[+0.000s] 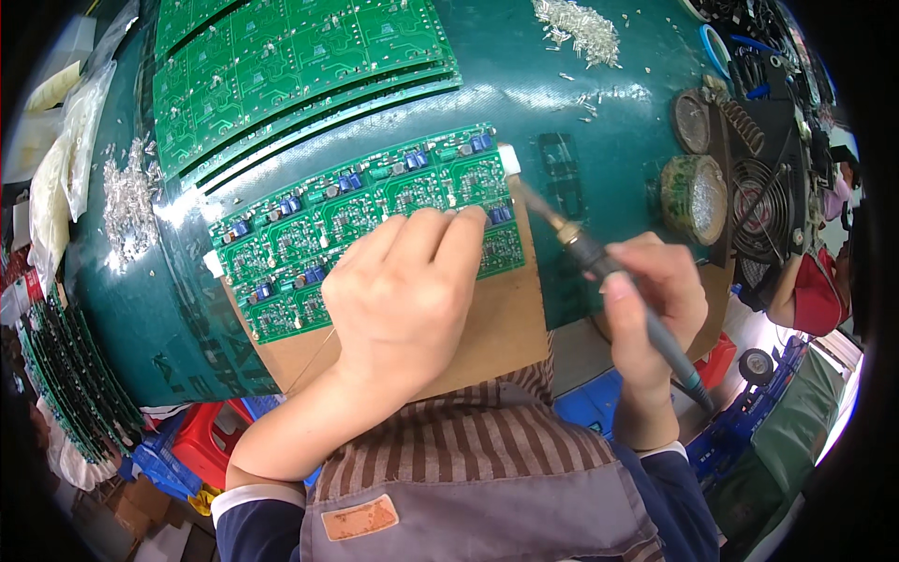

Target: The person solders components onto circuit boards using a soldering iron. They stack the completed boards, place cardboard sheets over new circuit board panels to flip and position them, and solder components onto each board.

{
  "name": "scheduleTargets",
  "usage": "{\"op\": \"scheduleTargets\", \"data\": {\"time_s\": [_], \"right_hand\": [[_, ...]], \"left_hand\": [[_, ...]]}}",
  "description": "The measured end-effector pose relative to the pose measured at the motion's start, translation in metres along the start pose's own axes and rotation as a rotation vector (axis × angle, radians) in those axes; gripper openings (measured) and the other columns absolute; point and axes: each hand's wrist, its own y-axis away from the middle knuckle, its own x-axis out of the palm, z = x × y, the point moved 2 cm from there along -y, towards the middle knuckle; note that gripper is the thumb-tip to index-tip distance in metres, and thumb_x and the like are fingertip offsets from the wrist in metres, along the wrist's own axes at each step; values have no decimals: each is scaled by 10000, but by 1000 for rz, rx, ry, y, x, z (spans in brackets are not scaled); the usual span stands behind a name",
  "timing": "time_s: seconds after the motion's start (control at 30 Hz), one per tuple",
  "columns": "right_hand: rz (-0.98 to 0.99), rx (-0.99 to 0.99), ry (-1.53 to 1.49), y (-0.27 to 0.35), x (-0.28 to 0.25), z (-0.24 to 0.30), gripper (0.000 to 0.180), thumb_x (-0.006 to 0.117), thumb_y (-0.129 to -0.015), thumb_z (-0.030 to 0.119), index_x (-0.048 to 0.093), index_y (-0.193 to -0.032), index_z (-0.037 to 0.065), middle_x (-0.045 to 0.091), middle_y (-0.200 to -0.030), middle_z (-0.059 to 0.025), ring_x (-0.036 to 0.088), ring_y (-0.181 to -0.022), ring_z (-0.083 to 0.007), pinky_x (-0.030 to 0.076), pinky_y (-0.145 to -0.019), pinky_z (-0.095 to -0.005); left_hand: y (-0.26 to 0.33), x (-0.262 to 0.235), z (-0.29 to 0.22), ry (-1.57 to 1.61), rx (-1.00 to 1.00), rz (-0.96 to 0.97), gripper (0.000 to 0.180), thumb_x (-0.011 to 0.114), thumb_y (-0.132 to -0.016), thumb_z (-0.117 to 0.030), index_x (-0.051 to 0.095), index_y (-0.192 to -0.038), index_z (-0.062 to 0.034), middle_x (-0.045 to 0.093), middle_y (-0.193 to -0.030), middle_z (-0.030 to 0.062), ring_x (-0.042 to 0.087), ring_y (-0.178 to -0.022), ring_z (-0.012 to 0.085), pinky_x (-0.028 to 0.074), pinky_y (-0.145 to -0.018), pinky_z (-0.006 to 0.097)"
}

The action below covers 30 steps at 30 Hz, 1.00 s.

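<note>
In the middle of the table a green circuit board panel (351,199), set with blue and other small parts, lies on a brown board (501,323). Above the panel's lower part my left hand (403,290) is closed, its fingertips curled out of sight. Thin solder wire (313,359) comes out from under that hand toward my wrist. My right hand (660,304) grips a soldering iron (588,251) by its dark handle. Its blurred tip points up and left, near a white block (508,159) at the panel's right corner, apart from my left fingers.
More green panels (309,61) are stacked at the far left. Small clear parts lie in heaps at the back (585,36) and left (131,206). To the right stand a tape roll (693,199), a metal coil (742,128) and a fan (760,201). Upright boards (75,375) fill the left edge.
</note>
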Motion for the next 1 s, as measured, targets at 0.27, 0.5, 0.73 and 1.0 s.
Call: {"op": "scheduleTargets", "data": {"time_s": [0.27, 0.5, 0.73, 1.0], "right_hand": [[-27, -67, -67, -21, 18, -23, 448, 826, -773, 245, 472, -939, 28, 687, -1035, -215, 669, -876, -192, 536, -792, -311], [84, -175, 188, -40, 64, -25, 693, 923, -586, 153, 380, -1012, 91, 524, -1356, -266, 582, -1182, -291, 463, -981, -346], [30, -91, 203, -22, 69, -26, 581, 854, -679, 38, 383, -1018, 74, 497, -1377, -275, 557, -1226, -307, 443, -1021, -364], [-237, -186, -196, 16, 39, -15, 632, 801, -722, -60, 305, -1080, 98, 627, -1140, -245, 614, -1085, -296, 498, -952, -412]], "left_hand": [[16, -55, 30, -12, -267, -103, 285, 754, -772, -68, 643, -1034, -43, 652, -915, 107, 617, -845, 288, 479, -728, 376], [67, -83, 80, -52, -753, 120, 606, 844, -702, -176, 565, -1210, 0, 620, -897, 123, 608, -856, 297, 478, -784, 402], [85, -77, 89, 422, -822, -87, 629, 836, -690, -42, 559, -1252, 12, 567, -853, -9, 469, -698, 85, 415, -664, 233], [102, -93, 81, 263, -209, -212, 298, 772, -568, 50, 609, -790, -63, 679, -799, 31, 543, -707, 164, 413, -655, 261]]}}
